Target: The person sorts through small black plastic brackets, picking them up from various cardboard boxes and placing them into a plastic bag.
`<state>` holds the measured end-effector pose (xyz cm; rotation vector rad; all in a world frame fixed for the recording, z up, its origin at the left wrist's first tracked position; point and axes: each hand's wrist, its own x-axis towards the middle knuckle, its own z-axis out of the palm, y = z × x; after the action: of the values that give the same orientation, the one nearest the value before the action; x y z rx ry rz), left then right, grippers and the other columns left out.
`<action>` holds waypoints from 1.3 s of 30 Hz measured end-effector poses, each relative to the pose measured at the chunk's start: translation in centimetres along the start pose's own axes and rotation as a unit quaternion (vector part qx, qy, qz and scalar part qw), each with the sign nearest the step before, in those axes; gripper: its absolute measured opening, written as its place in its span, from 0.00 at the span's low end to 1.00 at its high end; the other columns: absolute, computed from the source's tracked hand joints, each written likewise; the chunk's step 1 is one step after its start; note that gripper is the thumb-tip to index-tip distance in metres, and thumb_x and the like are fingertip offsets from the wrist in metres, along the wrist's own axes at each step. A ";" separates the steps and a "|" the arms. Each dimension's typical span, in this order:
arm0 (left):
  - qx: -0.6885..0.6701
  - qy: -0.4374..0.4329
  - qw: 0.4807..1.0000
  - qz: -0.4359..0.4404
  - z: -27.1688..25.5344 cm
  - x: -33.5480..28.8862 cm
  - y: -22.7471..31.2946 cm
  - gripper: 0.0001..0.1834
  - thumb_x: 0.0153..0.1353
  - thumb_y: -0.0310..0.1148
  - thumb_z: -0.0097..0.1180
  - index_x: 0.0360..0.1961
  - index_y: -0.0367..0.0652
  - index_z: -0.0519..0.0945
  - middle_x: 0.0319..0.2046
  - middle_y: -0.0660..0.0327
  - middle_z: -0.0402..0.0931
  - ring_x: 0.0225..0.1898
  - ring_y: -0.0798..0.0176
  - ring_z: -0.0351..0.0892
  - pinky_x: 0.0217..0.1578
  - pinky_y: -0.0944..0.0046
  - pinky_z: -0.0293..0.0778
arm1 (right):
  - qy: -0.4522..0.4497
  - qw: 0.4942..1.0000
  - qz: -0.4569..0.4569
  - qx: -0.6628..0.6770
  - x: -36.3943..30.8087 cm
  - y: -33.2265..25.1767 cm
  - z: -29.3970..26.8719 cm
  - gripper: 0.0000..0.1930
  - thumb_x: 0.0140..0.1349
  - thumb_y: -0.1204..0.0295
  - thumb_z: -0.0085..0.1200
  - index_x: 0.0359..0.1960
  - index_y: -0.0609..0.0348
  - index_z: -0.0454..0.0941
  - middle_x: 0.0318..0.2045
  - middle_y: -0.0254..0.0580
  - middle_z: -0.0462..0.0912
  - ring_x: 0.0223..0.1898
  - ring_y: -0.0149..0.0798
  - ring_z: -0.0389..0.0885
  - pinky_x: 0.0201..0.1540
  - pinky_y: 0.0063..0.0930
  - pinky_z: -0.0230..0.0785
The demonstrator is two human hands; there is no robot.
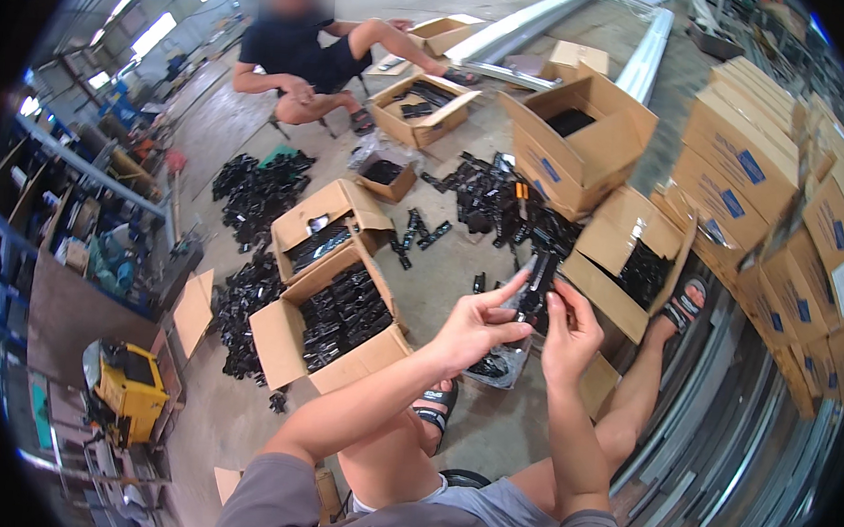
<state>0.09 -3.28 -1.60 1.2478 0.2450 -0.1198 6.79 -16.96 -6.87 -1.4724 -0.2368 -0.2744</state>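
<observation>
As the head view looks down over the person's lap, a narrow black part (540, 281) stands roughly upright in front of the knees, raised above the floor (336, 440). The left hand (479, 331) grasps it from the left with thumb and fingers; the right hand (572, 336) pinches at its right side, though the exact contact of its fingertips is too small to tell. A clear plastic bag (498, 371) lies below the hands, an open carton (593, 284) of black pieces sits just to the right, and a loose pile of black pieces (487, 202) spreads beyond.

Judging by its slim shape and the fingertip grip, the part should be light and fairly stiff. Its shine suggests a smooth, slightly slippery face; whether it is brittle cannot be told. The long edges near the middle look the surest hold, with a gentle pinch from both sides.
</observation>
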 end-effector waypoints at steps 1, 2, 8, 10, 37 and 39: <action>0.004 0.007 1.000 -0.001 0.2 -0.1 0.2 0.42 0.61 0.16 0.61 0.74 0.53 0.62 0.46 0.60 0.83 0.45 0.73 0.79 0.49 0.69 0.77 | -0.008 1.000 0.008 0.013 -0.1 -0.2 0.0 0.09 0.64 0.80 0.60 0.45 0.65 0.84 0.39 0.40 0.87 0.39 0.28 0.83 0.45 0.24 0.75; 0.008 -0.001 1.000 0.008 0.0 0.0 -0.1 0.42 0.61 0.16 0.61 0.74 0.54 0.62 0.46 0.60 0.83 0.45 0.74 0.79 0.49 0.70 0.76 | -0.006 1.000 0.003 0.015 -0.1 -0.2 0.1 0.09 0.64 0.81 0.59 0.46 0.67 0.84 0.39 0.41 0.87 0.40 0.29 0.83 0.45 0.24 0.75; 0.052 -0.022 0.998 0.038 -0.4 0.1 -0.7 0.42 0.62 0.18 0.62 0.74 0.59 0.62 0.44 0.66 0.83 0.41 0.80 0.72 0.47 0.73 0.74 | -0.015 0.999 0.026 0.022 -0.1 0.6 -0.4 0.08 0.66 0.79 0.57 0.45 0.69 0.82 0.38 0.39 0.85 0.37 0.26 0.80 0.41 0.21 0.73; 0.066 -0.030 0.996 0.055 -0.3 0.0 -0.6 0.43 0.62 0.16 0.60 0.74 0.59 0.61 0.45 0.68 0.81 0.41 0.80 0.71 0.47 0.73 0.73 | -0.021 1.000 0.010 -0.005 -0.1 0.9 -0.5 0.07 0.68 0.77 0.56 0.44 0.68 0.81 0.36 0.38 0.83 0.35 0.27 0.79 0.39 0.22 0.72; 0.171 -0.029 0.984 0.049 -0.9 -1.0 0.3 0.41 0.62 0.19 0.61 0.73 0.63 0.63 0.41 0.72 0.83 0.40 0.82 0.68 0.46 0.73 0.71 | -0.160 0.977 -0.083 -0.114 0.3 1.5 -1.3 0.13 0.74 0.66 0.40 0.40 0.64 0.72 0.25 0.40 0.75 0.24 0.30 0.73 0.27 0.27 0.64; 0.196 -0.033 0.979 0.052 -0.9 -0.9 0.2 0.41 0.62 0.19 0.61 0.73 0.63 0.63 0.40 0.72 0.83 0.39 0.82 0.67 0.46 0.74 0.71 | -0.172 0.981 -0.018 -0.089 0.3 1.8 -1.6 0.13 0.74 0.66 0.40 0.38 0.64 0.72 0.25 0.41 0.76 0.24 0.32 0.73 0.27 0.29 0.64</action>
<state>-0.85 -2.40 -1.43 1.6438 0.0999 -0.1232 7.64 -18.43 -8.59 -1.6906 -0.5295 -0.0693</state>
